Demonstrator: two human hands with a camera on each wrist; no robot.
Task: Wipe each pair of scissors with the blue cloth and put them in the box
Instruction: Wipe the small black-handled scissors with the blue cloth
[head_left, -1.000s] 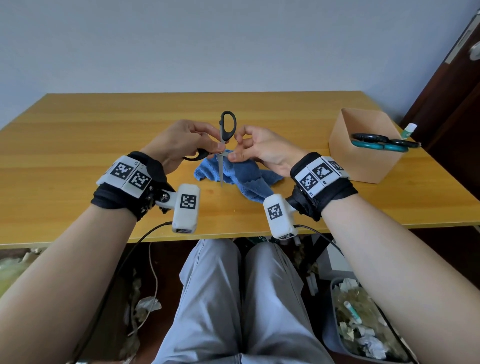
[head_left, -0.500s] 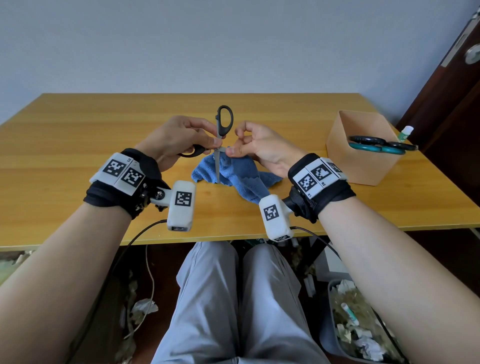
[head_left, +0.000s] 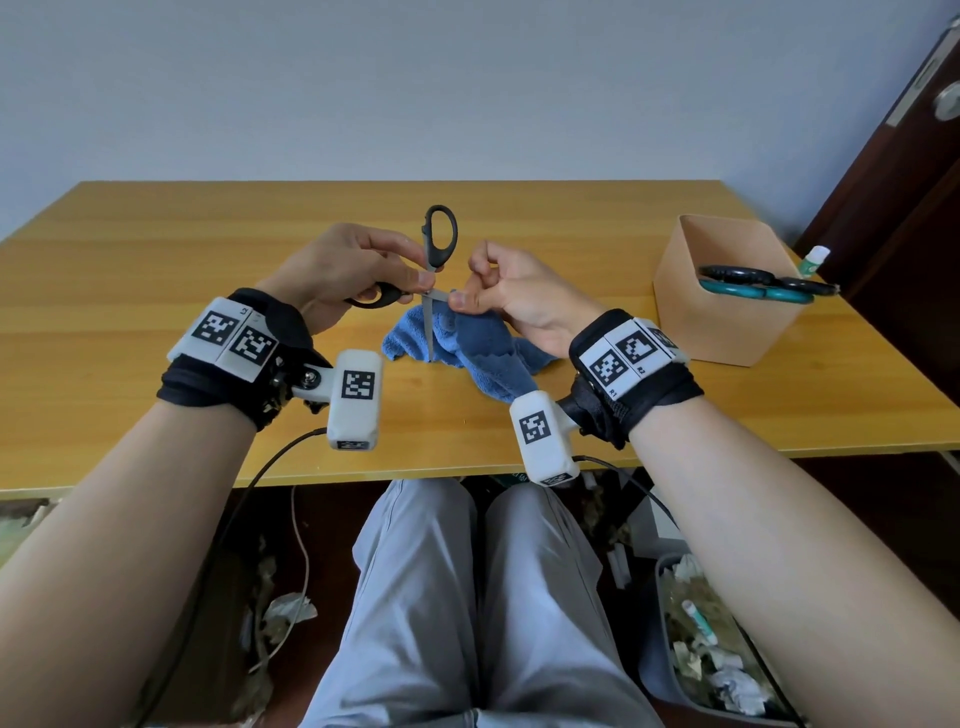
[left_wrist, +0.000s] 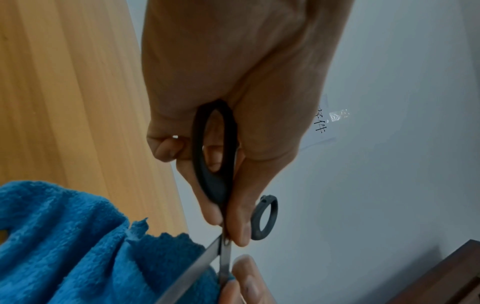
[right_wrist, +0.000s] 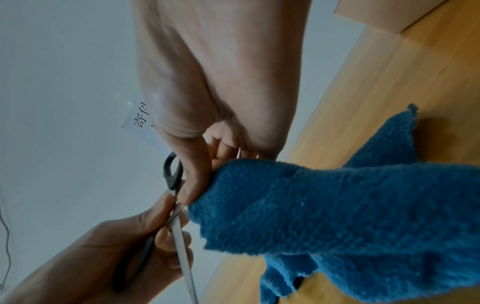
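Note:
The black-handled scissors (head_left: 429, 270) are spread wide above the table. My left hand (head_left: 415, 278) grips their lower handle (left_wrist: 213, 156), and the other handle loop stands upright. One blade points down over the blue cloth (head_left: 483, 358). The other blade runs right into my right hand (head_left: 465, 297), which pinches it through a fold of the cloth (right_wrist: 337, 216). The rest of the cloth hangs down and lies crumpled on the table (head_left: 156, 291). The cardboard box (head_left: 727, 332) stands at the right with teal and black scissors (head_left: 753, 283) lying across its opening.
A small white and green bottle (head_left: 814, 259) stands behind the box near the dark door (head_left: 909, 208). The table's near edge runs just below my wrists. A bin of crumpled paper (head_left: 717, 654) sits on the floor at the right.
Both hands and the scissors have risen slightly above the table. The grips on the handle and on the cloth-covered blade are unchanged.

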